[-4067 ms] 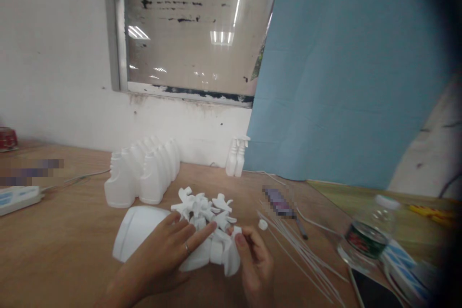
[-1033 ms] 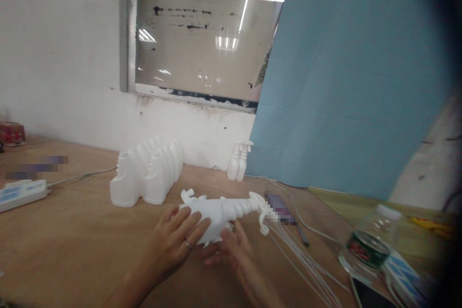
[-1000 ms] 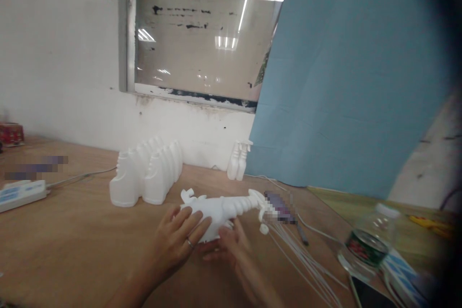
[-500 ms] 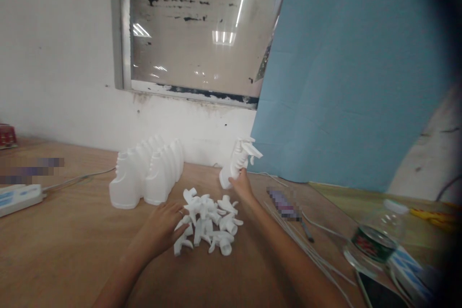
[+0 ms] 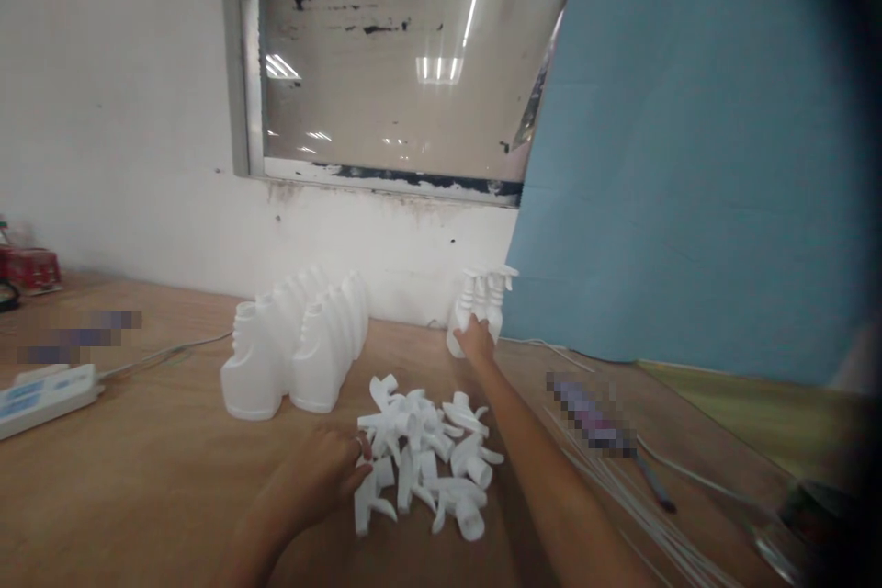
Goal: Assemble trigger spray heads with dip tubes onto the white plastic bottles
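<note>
Clock directions run from the heap of spray heads (image 5: 408,424). At 3 o'clock, any lettering on the purple thing (image 5: 585,412) is pixelated; farther out, I see a bottle (image 5: 813,519), dim, its label unreadable. At 1 o'clock my outstretched right hand (image 5: 477,340) partly hides 3 upright spray bottles (image 5: 495,320); grasping or released, I cannot tell. At 9 o'clock my left hand (image 5: 336,462) curls, knuckles up, its grip likewise uncertain.

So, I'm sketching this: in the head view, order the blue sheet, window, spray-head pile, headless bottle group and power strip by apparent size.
Blue sheet
Window
Spray-head pile and headless bottle group: too alike to rank
Power strip
</note>
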`<state>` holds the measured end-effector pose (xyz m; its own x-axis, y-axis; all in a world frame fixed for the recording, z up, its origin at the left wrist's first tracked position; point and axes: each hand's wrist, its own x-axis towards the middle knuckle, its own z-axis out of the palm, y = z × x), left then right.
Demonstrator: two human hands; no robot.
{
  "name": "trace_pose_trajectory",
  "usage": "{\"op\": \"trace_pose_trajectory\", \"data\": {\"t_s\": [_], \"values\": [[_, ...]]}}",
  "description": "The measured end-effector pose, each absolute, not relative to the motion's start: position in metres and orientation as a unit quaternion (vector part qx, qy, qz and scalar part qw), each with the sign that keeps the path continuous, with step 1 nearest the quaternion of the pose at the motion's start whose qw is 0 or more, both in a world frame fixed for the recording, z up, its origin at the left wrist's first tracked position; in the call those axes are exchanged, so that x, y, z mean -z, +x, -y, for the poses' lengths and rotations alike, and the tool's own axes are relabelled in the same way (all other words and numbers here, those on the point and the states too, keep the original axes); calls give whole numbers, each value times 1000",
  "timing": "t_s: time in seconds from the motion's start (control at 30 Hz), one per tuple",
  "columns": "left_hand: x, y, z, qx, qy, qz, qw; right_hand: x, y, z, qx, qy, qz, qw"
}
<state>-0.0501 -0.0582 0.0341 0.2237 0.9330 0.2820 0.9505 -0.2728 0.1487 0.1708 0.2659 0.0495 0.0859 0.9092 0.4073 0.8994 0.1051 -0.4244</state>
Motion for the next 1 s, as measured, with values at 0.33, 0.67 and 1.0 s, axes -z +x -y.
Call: {"op": "trace_pose_trajectory", "data": {"t_s": [0.33,0.67,1.0], "values": [[-26,-49,54,156,-774,614,-5,-53,160,-278,33,-653,692,307],[-35,-40,59,142,-805,576,-28,-62,224,-200,14,-542,773,331],[-37,-30,57,237,-807,539,38,-39,336,-114,-4,-466,820,332]]}}
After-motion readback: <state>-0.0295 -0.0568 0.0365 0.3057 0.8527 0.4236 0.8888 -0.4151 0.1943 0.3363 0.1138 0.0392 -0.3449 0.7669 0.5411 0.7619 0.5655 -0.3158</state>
